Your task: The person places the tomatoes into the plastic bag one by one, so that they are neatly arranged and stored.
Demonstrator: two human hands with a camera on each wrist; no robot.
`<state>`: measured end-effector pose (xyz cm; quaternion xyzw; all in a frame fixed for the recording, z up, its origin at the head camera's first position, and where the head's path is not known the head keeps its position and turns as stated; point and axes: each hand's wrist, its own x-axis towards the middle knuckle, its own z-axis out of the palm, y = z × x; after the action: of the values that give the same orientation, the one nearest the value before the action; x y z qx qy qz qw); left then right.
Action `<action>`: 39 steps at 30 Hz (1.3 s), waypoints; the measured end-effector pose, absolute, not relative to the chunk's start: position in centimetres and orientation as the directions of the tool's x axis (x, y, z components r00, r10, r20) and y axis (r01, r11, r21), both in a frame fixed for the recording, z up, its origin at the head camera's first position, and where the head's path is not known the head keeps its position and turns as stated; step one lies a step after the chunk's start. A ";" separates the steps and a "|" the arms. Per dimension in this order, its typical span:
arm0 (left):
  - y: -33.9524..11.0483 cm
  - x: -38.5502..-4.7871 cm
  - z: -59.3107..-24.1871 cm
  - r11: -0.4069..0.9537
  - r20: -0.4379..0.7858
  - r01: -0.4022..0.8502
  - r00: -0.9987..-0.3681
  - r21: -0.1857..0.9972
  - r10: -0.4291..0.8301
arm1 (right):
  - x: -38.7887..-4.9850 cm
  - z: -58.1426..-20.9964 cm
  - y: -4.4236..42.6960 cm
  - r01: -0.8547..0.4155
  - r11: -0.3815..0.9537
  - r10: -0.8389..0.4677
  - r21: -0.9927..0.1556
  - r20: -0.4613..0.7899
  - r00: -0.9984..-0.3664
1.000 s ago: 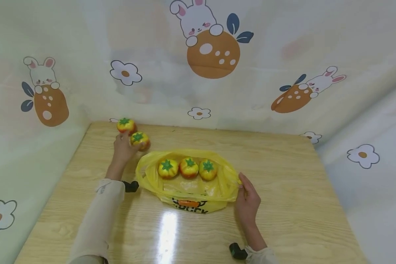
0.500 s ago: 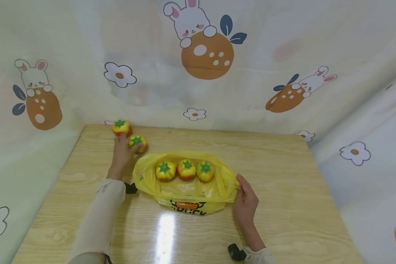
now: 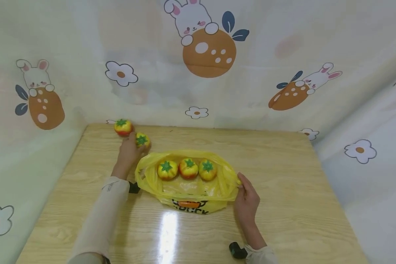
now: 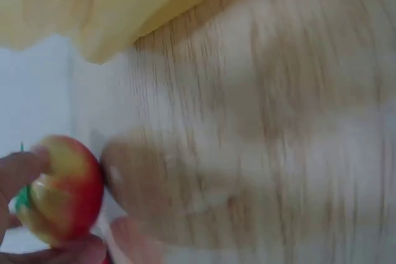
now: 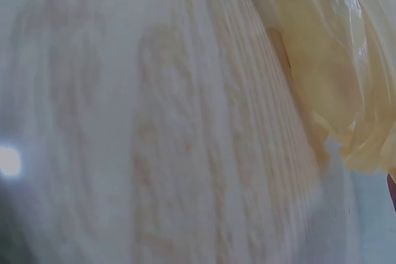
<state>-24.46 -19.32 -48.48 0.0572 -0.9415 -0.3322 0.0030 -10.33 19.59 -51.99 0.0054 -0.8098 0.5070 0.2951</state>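
A pale backdrop (image 3: 145, 99) printed with rabbits, oranges and flowers is hanging behind and beside a wood-grained table (image 3: 283, 205), which is reflecting a bright strip of light toward the near edge. On the table a yellow plastic bag (image 3: 216, 206) is gaping upward, its front wall showing dark lettering and an orange patch. A long left sleeve (image 3: 99, 216) is reaching past the bag's left side, while a right sleeve (image 3: 260, 255) is barely entering at the near edge. The left hand (image 3: 128, 150) is gripping a red-and-yellow fruit (image 3: 142, 140) beyond the bag's left rim, thumb and fingers parting only as wide as the fruit between them. The right hand (image 3: 247, 200) is pinching the bag's right rim, its fingertips closing on thin plastic. Three bagged fruits (image 3: 188, 168) are sitting in a row inside, green leafy tops facing up. A far fruit (image 3: 123, 127) is resting near the table's back left corner, just beyond the left hand. Small black pieces are jutting from both wrists, the left one (image 3: 134, 187) pointing toward the bag.
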 end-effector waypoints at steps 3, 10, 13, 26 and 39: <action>-18.9 -24.7 -48.7 0.813 -0.046 -0.116 -0.993 0.570 -0.110 | -9.9 -50.6 19.3 -0.292 0.478 0.298 -0.828 0.466 -0.833; -18.5 -25.0 -50.1 0.828 0.001 -0.158 -0.982 0.538 -0.188 | -9.2 -48.6 18.9 -0.240 0.468 0.305 -0.850 0.410 -0.859; -18.2 -25.6 -50.0 0.831 0.091 -0.051 -0.988 0.554 -0.122 | -9.3 -48.8 18.9 -0.245 0.471 0.305 -0.847 0.418 -0.856; -17.1 -25.1 -49.6 0.795 0.059 0.009 -0.998 0.607 -0.034 | -10.0 -53.0 20.3 -0.203 0.495 0.327 -0.845 0.398 -0.857; -19.4 -21.9 -50.3 0.777 0.162 0.036 -0.983 0.628 -0.086 | -9.7 -53.1 20.3 -0.181 0.465 0.330 -0.867 0.359 -0.873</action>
<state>-21.92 -19.41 -50.33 0.0133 -0.9383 -0.3333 0.0911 -9.72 20.26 -53.08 -0.0455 -0.8192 0.5153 0.2475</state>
